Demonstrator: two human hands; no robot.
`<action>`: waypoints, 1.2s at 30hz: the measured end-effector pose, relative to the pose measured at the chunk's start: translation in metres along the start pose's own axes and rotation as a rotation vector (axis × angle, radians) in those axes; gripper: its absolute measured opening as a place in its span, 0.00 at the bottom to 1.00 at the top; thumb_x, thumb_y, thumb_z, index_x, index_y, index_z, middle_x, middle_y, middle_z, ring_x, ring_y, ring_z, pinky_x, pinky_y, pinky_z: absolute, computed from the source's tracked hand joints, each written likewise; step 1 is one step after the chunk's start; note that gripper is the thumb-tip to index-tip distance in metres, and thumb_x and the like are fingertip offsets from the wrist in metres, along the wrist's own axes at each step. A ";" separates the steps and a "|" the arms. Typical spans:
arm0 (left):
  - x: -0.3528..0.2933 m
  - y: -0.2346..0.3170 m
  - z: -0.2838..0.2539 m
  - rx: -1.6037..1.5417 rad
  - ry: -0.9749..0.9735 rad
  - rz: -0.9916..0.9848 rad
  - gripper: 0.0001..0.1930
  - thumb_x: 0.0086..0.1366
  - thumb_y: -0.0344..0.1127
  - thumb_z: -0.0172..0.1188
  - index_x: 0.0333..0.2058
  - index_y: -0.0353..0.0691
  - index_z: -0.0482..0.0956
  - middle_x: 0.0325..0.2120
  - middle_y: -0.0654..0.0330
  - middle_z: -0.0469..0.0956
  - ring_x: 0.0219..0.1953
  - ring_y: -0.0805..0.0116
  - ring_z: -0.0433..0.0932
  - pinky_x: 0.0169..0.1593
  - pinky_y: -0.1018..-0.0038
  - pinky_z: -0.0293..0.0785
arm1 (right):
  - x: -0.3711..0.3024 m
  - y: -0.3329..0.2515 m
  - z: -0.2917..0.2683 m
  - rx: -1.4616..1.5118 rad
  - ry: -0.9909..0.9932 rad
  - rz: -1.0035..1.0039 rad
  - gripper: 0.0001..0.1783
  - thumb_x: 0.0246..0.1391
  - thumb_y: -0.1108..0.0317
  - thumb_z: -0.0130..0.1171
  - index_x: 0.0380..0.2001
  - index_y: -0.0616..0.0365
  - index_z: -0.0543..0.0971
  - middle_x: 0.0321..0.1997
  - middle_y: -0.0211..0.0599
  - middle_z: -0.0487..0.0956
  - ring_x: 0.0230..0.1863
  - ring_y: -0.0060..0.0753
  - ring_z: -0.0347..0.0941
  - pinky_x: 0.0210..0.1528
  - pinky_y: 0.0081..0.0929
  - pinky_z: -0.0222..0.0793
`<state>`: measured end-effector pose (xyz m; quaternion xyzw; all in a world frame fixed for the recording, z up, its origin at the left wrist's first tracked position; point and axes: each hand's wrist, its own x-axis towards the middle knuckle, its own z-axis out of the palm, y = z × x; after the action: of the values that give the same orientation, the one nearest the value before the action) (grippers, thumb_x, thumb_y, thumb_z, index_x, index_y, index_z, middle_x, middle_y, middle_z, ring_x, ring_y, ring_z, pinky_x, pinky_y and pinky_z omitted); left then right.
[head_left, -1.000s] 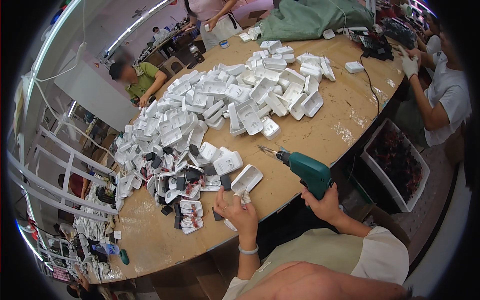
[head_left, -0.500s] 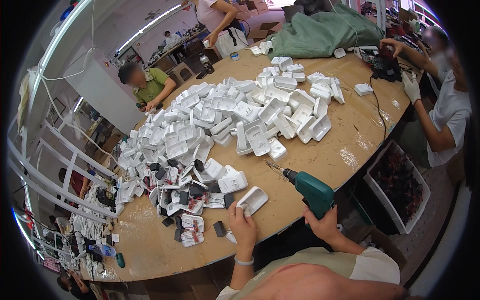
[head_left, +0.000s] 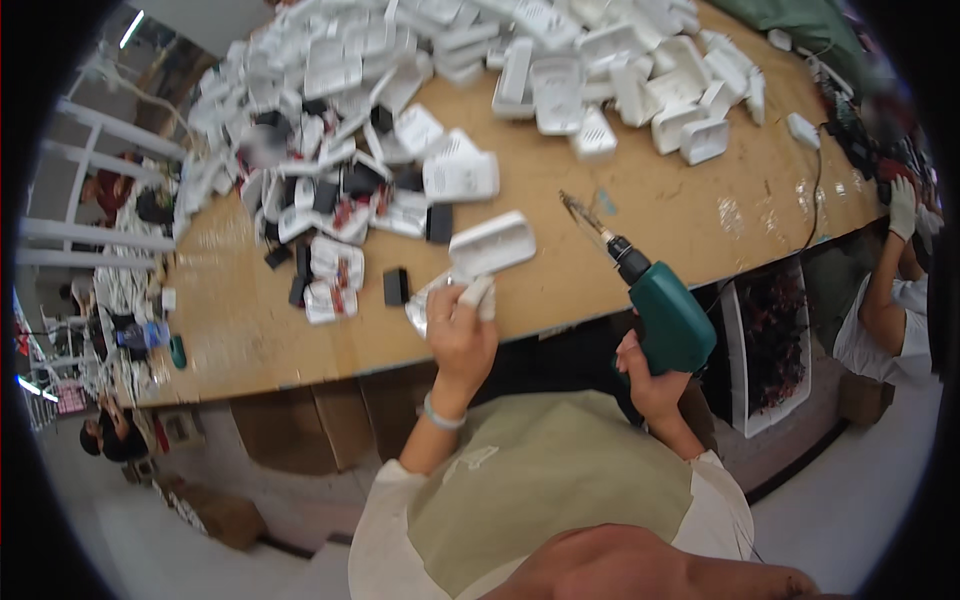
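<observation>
My right hand is wrapped round the handle of a green soldering gun; its thin metal tip points up and left over the table. My left hand, with white covering on a fingertip, has its fingers curled at the edge of a pale flat piece. Whether they grip it is hidden. Just beyond these fingers an open white plastic housing lies on the table. A small black block stands to the left, near white covers with red wires.
A large heap of white housings covers the far side of the brown table. On the right, beyond a white bin of dark parts, a person with a gloved hand works. A green mouse-shaped object lies far left.
The view has tilted down. My left hand has let go of the white housing and drawn back to the pale flat piece. My right hand still holds the soldering gun.
</observation>
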<state>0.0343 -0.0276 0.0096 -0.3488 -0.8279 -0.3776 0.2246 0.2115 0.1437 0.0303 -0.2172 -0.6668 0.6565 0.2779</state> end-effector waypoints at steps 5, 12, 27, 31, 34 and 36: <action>0.016 0.000 0.021 -0.056 -0.092 -0.137 0.10 0.59 0.24 0.67 0.41 0.33 0.83 0.38 0.53 0.72 0.29 0.62 0.75 0.30 0.70 0.72 | -0.019 0.013 -0.005 -0.048 -0.084 0.037 0.16 0.59 0.82 0.56 0.51 0.68 0.73 0.32 0.36 0.78 0.25 0.20 0.71 0.27 0.21 0.71; 0.012 0.003 0.014 0.058 -0.069 -0.167 0.10 0.55 0.25 0.68 0.37 0.33 0.82 0.39 0.52 0.72 0.31 0.61 0.73 0.29 0.71 0.70 | -0.022 0.026 -0.006 -0.233 -0.115 0.048 0.10 0.48 0.82 0.65 0.37 0.67 0.81 0.33 0.36 0.81 0.28 0.21 0.78 0.31 0.20 0.74; 0.020 -0.012 0.013 0.185 -0.079 -0.153 0.10 0.47 0.27 0.68 0.31 0.32 0.82 0.46 0.52 0.76 0.49 0.48 0.68 0.50 0.57 0.69 | 0.005 0.036 0.024 -0.276 -0.267 -0.030 0.12 0.49 0.81 0.64 0.40 0.66 0.80 0.34 0.39 0.80 0.28 0.24 0.76 0.33 0.21 0.72; 0.021 -0.010 0.012 0.200 -0.085 -0.159 0.11 0.47 0.26 0.67 0.32 0.33 0.82 0.45 0.52 0.77 0.49 0.49 0.69 0.51 0.58 0.69 | 0.007 0.031 0.026 -0.285 -0.248 0.010 0.12 0.49 0.81 0.64 0.39 0.65 0.80 0.33 0.39 0.79 0.28 0.24 0.75 0.33 0.21 0.72; 0.021 -0.010 0.011 0.206 -0.080 -0.151 0.11 0.47 0.26 0.67 0.32 0.33 0.82 0.44 0.52 0.77 0.49 0.49 0.69 0.51 0.58 0.69 | 0.009 0.030 0.026 -0.301 -0.250 -0.011 0.12 0.49 0.81 0.64 0.39 0.65 0.80 0.32 0.39 0.79 0.27 0.25 0.75 0.33 0.22 0.72; 0.021 -0.010 0.011 0.205 -0.084 -0.156 0.11 0.48 0.26 0.67 0.33 0.33 0.82 0.44 0.52 0.77 0.49 0.49 0.70 0.51 0.58 0.69 | 0.009 0.031 0.025 -0.319 -0.276 -0.057 0.12 0.49 0.81 0.64 0.39 0.65 0.80 0.32 0.39 0.79 0.27 0.26 0.75 0.32 0.21 0.72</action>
<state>0.0123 -0.0154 0.0118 -0.2742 -0.8954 -0.2924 0.1939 0.1857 0.1321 0.0008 -0.1477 -0.7999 0.5579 0.1644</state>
